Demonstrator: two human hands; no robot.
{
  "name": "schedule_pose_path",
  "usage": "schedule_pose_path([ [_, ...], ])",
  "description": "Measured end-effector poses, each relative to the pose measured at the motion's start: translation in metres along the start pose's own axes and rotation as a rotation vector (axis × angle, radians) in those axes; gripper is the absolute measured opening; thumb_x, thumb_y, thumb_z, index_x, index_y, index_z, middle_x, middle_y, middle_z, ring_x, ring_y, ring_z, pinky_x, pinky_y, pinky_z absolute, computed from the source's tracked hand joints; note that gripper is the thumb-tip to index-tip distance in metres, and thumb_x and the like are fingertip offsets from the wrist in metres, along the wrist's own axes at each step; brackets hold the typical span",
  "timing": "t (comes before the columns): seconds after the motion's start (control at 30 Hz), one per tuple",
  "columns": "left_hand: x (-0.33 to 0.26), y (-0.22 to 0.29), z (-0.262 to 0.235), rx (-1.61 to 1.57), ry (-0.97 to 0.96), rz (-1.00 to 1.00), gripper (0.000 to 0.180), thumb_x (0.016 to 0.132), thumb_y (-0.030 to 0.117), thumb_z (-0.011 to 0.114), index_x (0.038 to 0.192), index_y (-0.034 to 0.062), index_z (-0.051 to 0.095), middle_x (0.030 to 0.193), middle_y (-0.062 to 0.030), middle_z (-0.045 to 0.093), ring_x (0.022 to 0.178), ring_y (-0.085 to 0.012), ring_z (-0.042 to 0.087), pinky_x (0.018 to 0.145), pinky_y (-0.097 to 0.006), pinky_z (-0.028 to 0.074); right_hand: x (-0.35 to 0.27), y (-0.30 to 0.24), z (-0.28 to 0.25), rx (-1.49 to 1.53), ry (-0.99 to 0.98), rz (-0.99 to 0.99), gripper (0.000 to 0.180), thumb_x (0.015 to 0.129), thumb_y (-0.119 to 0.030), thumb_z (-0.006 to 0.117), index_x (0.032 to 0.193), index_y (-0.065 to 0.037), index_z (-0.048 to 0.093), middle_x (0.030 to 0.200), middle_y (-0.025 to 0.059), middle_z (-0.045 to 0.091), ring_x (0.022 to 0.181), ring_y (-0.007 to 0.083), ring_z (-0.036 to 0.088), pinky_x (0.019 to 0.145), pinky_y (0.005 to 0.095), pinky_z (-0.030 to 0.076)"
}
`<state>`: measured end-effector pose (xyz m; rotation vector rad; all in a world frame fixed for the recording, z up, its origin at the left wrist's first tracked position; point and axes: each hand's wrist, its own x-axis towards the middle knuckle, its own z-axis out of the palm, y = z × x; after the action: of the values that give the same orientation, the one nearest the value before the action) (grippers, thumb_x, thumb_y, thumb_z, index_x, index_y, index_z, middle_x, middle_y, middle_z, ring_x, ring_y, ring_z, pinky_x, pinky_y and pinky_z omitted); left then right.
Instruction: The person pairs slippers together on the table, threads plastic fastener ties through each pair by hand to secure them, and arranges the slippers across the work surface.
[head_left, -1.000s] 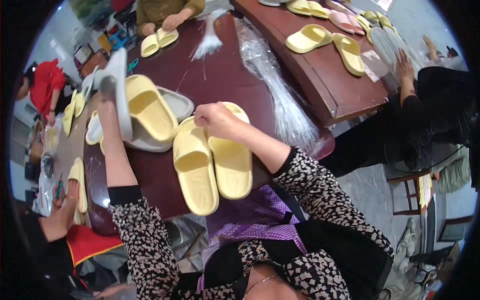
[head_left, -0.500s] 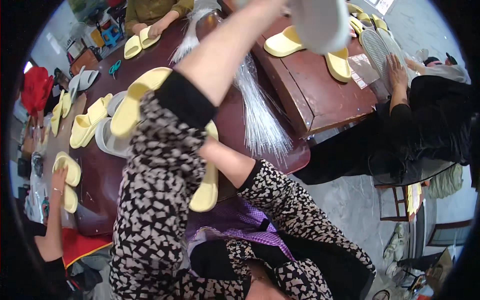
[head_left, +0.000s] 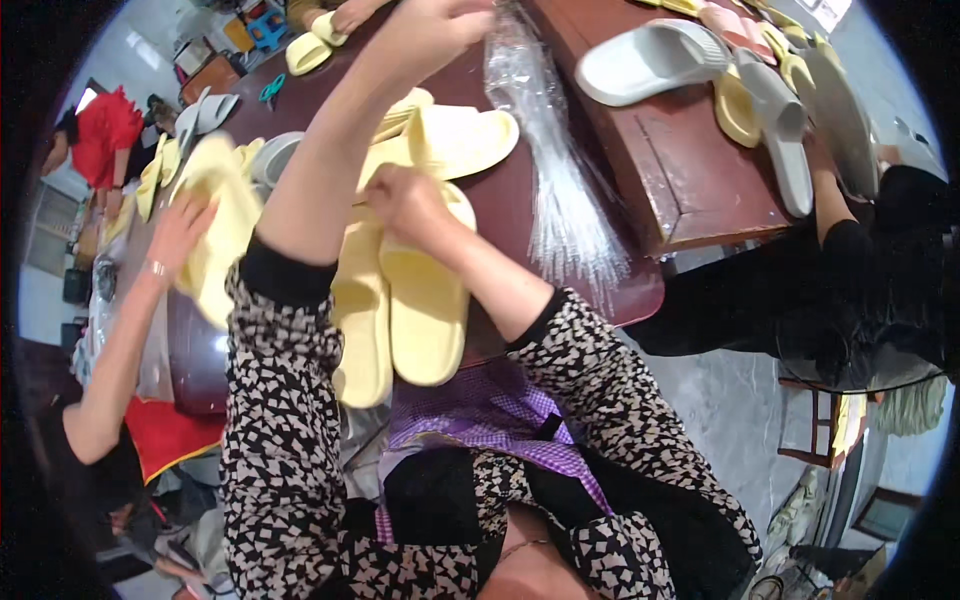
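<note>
My left hand (head_left: 452,30) reaches to the top edge, its fingers drawn together at the upper end of a bundle of thin clear plastic strips (head_left: 575,220). What it pinches, if anything, is too small to make out. My right hand (head_left: 408,203) is closed over the straps of a pair of yellow slippers; the right slipper (head_left: 428,320) and the left slipper (head_left: 360,330) lie side by side, heels toward me. Just beyond that hand, another yellow slipper (head_left: 465,140) rests on more yellow ones.
A grey slipper (head_left: 650,65) lies on the raised brown table (head_left: 690,190) at right, where a co-worker's arm (head_left: 828,190) handles grey slippers. At left, another person's hand (head_left: 180,230) holds yellow slippers (head_left: 220,240). Teal scissors (head_left: 271,90) lie at the far side.
My left hand has let go of the grey slipper on the right table and drawn back left to the plastic strips. The co-worker at left has lifted yellow slippers.
</note>
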<state>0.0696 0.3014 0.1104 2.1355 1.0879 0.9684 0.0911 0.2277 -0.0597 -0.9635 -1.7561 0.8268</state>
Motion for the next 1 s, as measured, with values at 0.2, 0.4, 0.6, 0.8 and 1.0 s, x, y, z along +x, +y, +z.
schedule_pose_path([
  [0.2, -0.148, -0.035, -0.023, -0.251, 0.413, -0.232, 0.024, 0.092, 0.012, 0.054, 0.111, -0.0018, 0.059, 0.094, -0.0067, 0.065, 0.069, -0.0090, 0.058, 0.063, -0.021, 0.047, 0.000, -0.008, -0.024, 0.190, 0.111, 0.060, 0.009, 0.083, -0.006, 0.061, 0.087, 0.000, 0.066, 0.077, 0.0077, 0.067, 0.073, 0.0130, 0.061, 0.068, 0.0264, 0.049],
  [0.4, -0.196, -0.061, 0.017, -0.463, 0.354, -0.402, 0.019, 0.090, 0.008, 0.055, 0.105, -0.0009, 0.059, 0.090, -0.0041, 0.065, 0.064, -0.0054, 0.054, 0.057, -0.019, 0.044, -0.003, -0.011, -0.032, 0.416, 0.075, 0.145, 0.008, 0.087, -0.006, 0.060, 0.089, 0.001, 0.064, 0.081, 0.0032, 0.065, 0.075, 0.0091, 0.059, 0.070, 0.0226, 0.047],
  [0.6, -0.189, -0.066, 0.014, -0.453, 0.219, -0.478, 0.015, 0.089, 0.009, 0.058, 0.101, -0.0001, 0.060, 0.080, -0.0020, 0.063, 0.056, -0.0030, 0.051, 0.049, -0.017, 0.040, -0.003, -0.018, -0.031, 0.503, 0.016, 0.160, 0.008, 0.088, -0.006, 0.060, 0.091, 0.001, 0.063, 0.082, 0.0022, 0.064, 0.076, 0.0079, 0.058, 0.071, 0.0223, 0.047],
  [0.8, -0.186, -0.067, 0.012, -0.624, 0.320, -0.502, 0.011, 0.086, 0.010, 0.060, 0.092, 0.0005, 0.063, 0.068, -0.0007, 0.059, 0.046, -0.0019, 0.045, 0.041, -0.016, 0.034, -0.008, -0.024, -0.037, 0.544, 0.084, 0.217, 0.007, 0.087, -0.006, 0.060, 0.090, 0.000, 0.064, 0.082, 0.0010, 0.064, 0.075, 0.0059, 0.057, 0.070, 0.0211, 0.047],
  [1.0, -0.191, -0.068, 0.014, -0.812, 0.406, -0.444, 0.009, 0.086, 0.008, 0.061, 0.091, 0.0012, 0.063, 0.067, -0.0005, 0.059, 0.045, -0.0008, 0.043, 0.040, -0.015, 0.033, -0.014, -0.031, -0.035, 0.426, 0.051, 0.213, 0.007, 0.087, -0.006, 0.062, 0.089, 0.000, 0.065, 0.079, 0.0001, 0.063, 0.071, 0.0054, 0.055, 0.066, 0.0205, 0.046],
])
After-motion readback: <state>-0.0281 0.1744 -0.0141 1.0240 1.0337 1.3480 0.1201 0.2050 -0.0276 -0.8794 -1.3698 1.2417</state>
